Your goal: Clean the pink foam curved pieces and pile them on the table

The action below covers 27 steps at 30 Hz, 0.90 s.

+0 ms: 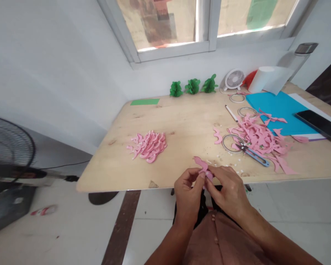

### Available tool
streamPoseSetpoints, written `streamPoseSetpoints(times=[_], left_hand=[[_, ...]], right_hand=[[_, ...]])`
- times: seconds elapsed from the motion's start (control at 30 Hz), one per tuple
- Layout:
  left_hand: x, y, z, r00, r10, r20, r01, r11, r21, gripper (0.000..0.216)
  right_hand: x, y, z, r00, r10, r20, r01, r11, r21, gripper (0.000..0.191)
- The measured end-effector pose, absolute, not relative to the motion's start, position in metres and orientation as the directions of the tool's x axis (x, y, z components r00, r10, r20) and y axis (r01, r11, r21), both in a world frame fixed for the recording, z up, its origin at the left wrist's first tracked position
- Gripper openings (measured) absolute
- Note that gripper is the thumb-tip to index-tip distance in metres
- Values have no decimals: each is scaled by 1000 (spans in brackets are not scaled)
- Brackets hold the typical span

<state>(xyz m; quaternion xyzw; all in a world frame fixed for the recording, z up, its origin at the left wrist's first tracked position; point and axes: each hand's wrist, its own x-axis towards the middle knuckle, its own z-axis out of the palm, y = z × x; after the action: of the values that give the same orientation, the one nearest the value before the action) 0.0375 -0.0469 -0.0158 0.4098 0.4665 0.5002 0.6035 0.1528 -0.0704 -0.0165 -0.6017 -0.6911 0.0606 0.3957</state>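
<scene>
Both of my hands meet at the table's front edge around a pink paper cutout (200,163) with a wavy outline. My left hand (189,187) pinches it between thumb and fingers. My right hand (228,187) grips its other side, where the paper looks curled or folded. Just beyond, to the right, lie blue-handled thread snips (255,155) beside a heap of pink paper scraps (260,134). A single curved pink piece (217,135) lies left of that heap. Farther left is a pile of pink scalloped cutouts (149,145).
Along the wall stand green paper figures (193,87), a small white fan (234,79) and a white roll (260,79). Rolls of tape (233,143), a marker (231,113), blue sheets (281,110) and a phone (321,125) lie at right. A green strip (145,102) is at back left.
</scene>
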Motion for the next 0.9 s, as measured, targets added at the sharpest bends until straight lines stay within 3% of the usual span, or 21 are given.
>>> streamPoseSetpoints(times=[0.2,0.9], left_hand=[[37,-48,-22,41,993,-111,-166,116,979,13],[38,-50,-20,17,979,-201,-243,199,949,10]], right_hand=[[153,-69,-17,-24,866,500,847,284,-450,19],[152,-70,-17,-42,888,459,856,269,-441,20]])
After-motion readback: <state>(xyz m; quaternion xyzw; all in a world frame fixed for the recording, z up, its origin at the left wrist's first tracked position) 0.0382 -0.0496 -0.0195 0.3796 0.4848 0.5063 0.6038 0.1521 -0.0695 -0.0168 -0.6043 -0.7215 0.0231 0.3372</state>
